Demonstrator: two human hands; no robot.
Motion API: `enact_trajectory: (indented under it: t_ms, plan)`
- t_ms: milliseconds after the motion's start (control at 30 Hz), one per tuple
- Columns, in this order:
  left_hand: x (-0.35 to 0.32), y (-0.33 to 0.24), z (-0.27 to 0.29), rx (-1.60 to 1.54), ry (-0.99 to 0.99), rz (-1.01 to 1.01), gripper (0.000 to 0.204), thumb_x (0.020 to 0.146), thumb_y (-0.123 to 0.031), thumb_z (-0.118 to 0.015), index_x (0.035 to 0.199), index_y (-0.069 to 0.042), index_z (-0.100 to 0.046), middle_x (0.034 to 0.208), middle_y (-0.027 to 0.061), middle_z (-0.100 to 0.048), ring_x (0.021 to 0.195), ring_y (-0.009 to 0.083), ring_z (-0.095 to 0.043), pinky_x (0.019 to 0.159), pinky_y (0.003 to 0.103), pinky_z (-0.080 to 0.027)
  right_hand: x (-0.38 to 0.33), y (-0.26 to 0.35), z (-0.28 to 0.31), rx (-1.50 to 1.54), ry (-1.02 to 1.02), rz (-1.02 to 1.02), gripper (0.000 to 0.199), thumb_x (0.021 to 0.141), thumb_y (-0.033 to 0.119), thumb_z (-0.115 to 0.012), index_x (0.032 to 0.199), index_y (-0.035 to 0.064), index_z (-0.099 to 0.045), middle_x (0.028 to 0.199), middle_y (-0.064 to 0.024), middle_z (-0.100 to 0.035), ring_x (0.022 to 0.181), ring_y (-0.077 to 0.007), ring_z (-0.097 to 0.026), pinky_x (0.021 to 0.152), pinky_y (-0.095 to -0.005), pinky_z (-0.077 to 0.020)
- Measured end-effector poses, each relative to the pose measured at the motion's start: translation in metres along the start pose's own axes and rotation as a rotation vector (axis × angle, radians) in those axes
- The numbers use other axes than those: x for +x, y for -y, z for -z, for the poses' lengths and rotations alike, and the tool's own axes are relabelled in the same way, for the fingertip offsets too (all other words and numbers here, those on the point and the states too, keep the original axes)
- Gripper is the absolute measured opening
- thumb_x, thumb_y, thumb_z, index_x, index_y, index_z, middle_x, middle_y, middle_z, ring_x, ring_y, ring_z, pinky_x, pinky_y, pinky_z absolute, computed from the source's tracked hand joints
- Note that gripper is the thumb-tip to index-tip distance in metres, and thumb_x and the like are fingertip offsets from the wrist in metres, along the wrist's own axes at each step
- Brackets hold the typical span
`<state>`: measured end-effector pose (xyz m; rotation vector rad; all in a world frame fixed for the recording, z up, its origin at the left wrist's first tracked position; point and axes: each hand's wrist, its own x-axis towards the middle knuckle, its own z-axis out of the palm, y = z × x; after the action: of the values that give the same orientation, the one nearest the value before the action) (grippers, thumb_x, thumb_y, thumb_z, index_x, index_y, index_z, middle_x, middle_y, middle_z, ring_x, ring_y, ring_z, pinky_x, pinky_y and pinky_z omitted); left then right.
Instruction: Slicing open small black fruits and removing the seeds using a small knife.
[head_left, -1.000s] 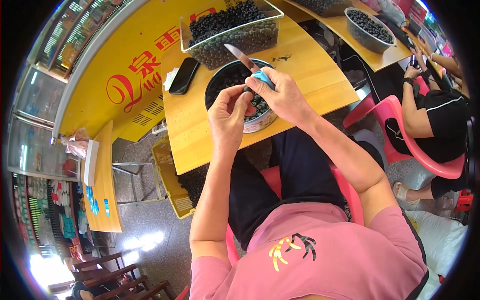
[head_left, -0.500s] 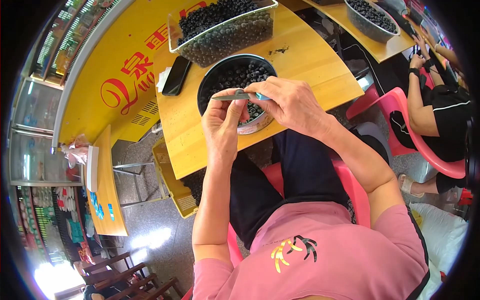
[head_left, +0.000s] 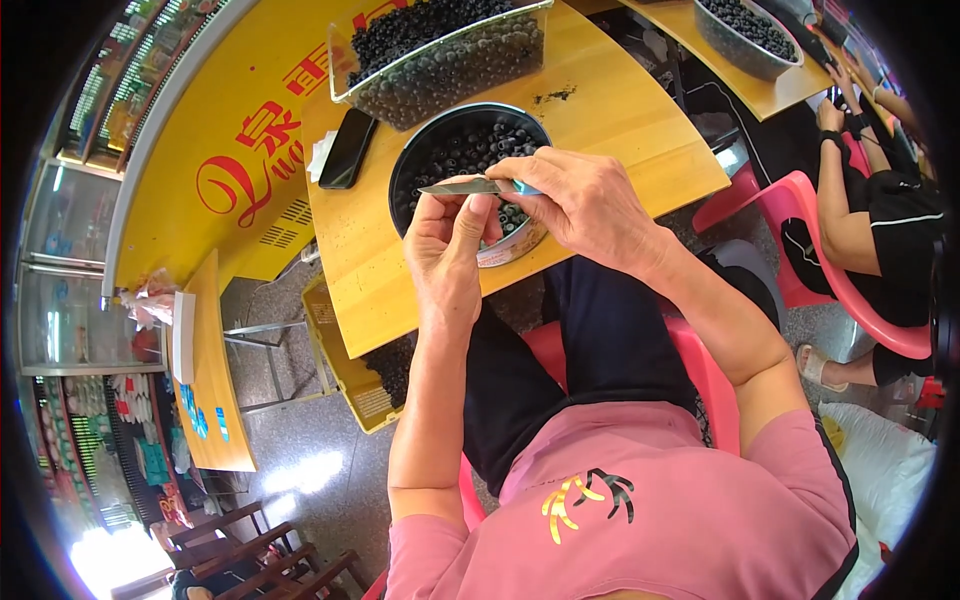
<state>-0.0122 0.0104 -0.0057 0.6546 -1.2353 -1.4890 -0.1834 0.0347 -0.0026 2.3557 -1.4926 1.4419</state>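
Observation:
My right hand (head_left: 585,205) grips a small knife (head_left: 470,187) with a light blue handle, its blade pointing left. Fingers of my left hand (head_left: 448,250) are pinched together right under the blade; whatever they hold is too small to make out. Both hands hover over the near rim of a round dark bowl (head_left: 410,165) filled with small dark round fruits, standing on a yellow wooden table (head_left: 600,110).
A clear rectangular tub (head_left: 440,55) of the same dark fruits stands behind the bowl. A black phone (head_left: 347,148) and a white tissue lie to the left. At the upper right another person (head_left: 880,200) sits on a pink chair by a second table with a bowl (head_left: 745,30).
The knife blade swung from pointing up and away to lying level, pointing left. My left hand's fingers closed in under it, and both hands drew nearer over the bowl's rim.

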Motion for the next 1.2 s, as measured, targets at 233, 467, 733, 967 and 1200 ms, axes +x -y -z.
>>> enact_trajectory:
  t_ms: [233,467,733,967,1200]
  plan:
    - [-0.002,-0.003,0.010,-0.054,-0.011,-0.009,0.015,0.093,-0.011,-0.064,0.102,-0.001,-0.059,0.083,0.0041,-0.061,0.069,0.0080,-0.051,0.064,0.021,-0.042,0.003,0.002,-0.002,-0.085,0.042,-0.052,0.019,0.085,0.010,-0.067,0.103,0.0072,-0.064,0.082,-0.0084,-0.065,0.072,-0.0290,-0.064,0.060,-0.0361,-0.0500]
    - [-0.011,-0.011,0.009,-0.012,-0.032,-0.037,0.016,0.093,-0.008,-0.062,0.106,0.001,-0.061,0.086,0.0053,-0.063,0.071,0.0098,-0.055,0.065,0.022,-0.044,0.014,0.008,0.002,0.039,-0.133,-0.104,0.020,0.091,0.022,-0.065,0.098,0.0026,-0.064,0.088,-0.0119,-0.067,0.077,-0.0258,-0.067,0.065,-0.0317,-0.0512]
    - [-0.016,-0.012,0.001,0.165,-0.038,-0.193,0.016,0.090,0.006,-0.060,0.106,0.003,-0.061,0.093,0.0036,-0.060,0.076,0.0092,-0.059,0.069,0.022,-0.049,0.018,0.031,0.001,0.772,0.180,-0.563,0.026,0.094,0.029,-0.065,0.093,0.0035,-0.063,0.078,0.0020,-0.058,0.071,-0.0048,-0.051,0.063,-0.0218,-0.0424]
    - [-0.017,-0.011,0.010,0.194,0.020,-0.295,0.016,0.089,0.007,-0.061,0.105,0.004,-0.060,0.095,0.0056,-0.060,0.078,0.0103,-0.059,0.069,0.022,-0.049,0.022,0.048,0.001,1.018,0.144,-0.677,0.023,0.095,0.027,-0.063,0.093,0.0040,-0.063,0.077,0.0055,-0.055,0.071,-0.0026,-0.050,0.062,-0.0183,-0.0404]
    - [-0.022,-0.015,0.018,0.104,-0.043,-0.159,0.014,0.092,0.002,-0.061,0.106,0.002,-0.060,0.088,0.0040,-0.062,0.075,0.0088,-0.059,0.068,0.021,-0.048,0.018,0.040,-0.005,0.230,-0.028,-0.006,0.019,0.093,0.018,-0.063,0.104,0.0014,-0.063,0.077,-0.0032,-0.058,0.065,-0.0125,-0.055,0.058,-0.0262,-0.0446]
